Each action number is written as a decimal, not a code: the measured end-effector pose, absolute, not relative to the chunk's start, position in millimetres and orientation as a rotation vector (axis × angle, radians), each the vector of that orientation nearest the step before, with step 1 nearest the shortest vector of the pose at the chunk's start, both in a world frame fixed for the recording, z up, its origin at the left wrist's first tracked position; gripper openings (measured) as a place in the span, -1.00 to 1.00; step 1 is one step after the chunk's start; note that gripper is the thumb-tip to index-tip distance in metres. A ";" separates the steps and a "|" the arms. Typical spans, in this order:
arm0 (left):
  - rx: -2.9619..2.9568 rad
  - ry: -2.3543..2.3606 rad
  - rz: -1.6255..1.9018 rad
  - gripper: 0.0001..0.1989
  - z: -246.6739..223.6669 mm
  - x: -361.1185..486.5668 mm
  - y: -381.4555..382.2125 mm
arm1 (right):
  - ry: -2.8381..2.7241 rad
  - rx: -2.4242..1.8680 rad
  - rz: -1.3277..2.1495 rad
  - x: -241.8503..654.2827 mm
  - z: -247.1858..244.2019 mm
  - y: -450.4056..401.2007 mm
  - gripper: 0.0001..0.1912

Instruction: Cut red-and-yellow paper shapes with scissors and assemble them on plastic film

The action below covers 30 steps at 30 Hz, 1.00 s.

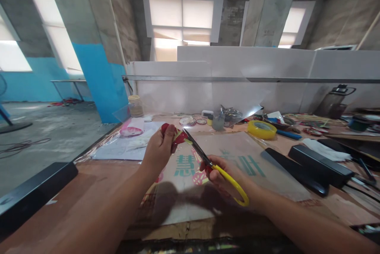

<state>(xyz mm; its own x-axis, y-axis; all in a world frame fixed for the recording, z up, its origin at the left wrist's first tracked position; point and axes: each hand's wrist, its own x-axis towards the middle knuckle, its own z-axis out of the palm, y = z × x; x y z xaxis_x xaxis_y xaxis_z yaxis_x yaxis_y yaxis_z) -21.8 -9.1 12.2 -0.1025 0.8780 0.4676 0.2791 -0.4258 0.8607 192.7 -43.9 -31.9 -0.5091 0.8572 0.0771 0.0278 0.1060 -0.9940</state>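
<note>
My left hand [160,147] pinches a small red and yellow-green piece [179,136] between thumb and fingers, above the work surface. Yellow-handled scissors [202,154] are in my right hand [221,176], with its fingers wrapped round the handles. The scissor tips point up and left and are close beside the piece; whether they touch it is hard to tell. Beneath both hands lies a translucent sheet [237,155] with green characters and pink round shapes.
A yellow tape roll [261,129], a blue pen-like stick [288,134] and a black box [320,167] lie at the right. Jars and small dishes line the back. White paper [118,149] lies at the left. A dark bar [38,190] is at the left edge.
</note>
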 end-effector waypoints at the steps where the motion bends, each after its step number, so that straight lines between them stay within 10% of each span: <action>1: 1.675 1.276 1.565 -0.54 12.4 -21.4 -9.7 | -1.656 -0.874 1.507 192.2 -32.0 -43.6 -0.36; 30: 1.778 1.294 1.517 -0.49 2.1 -10.4 -30.7 | -1.794 -0.685 1.382 197.4 -32.5 -50.7 -0.20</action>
<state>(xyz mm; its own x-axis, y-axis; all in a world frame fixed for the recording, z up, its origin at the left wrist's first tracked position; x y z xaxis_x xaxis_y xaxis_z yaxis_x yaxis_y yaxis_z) -10.4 -30.7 2.1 -0.0535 0.8672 0.4950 0.3523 -0.4475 0.8220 197.4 -50.7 -32.5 -0.5703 0.7852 0.2414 -0.0330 0.2717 -0.9618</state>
